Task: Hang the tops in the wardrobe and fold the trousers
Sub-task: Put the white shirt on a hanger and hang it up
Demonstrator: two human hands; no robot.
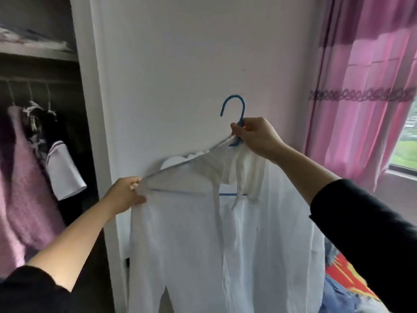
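- right hand [255, 136] is closed around the neck of a blue hanger [234, 105], just under the hook, thumb and fingers curled round it
- left hand [126, 195] is pinching the shoulder of the white top [180, 233], right where the low end of the hanger pokes into the fabric
- the hanger sits tilted, hook end up high and the left end lower; its bottom bar shows through the thin cloth
- the top is already on the hanger and hangs down in the air in front of a white panel [180, 53], open at the front with a tie dangling from the collar
- both arms are stretched out, with black sleeves pushed up
- off to the left is the open wardrobe [45, 71], dark inside, with a fuzzy pink top [20, 188] and a white-sleeved piece [64, 170] on the rail, well apart from the one being held
- pink curtain [365, 75] and a window [406, 141] on the right, and some bright bedding [343, 279] low down behind the right arm
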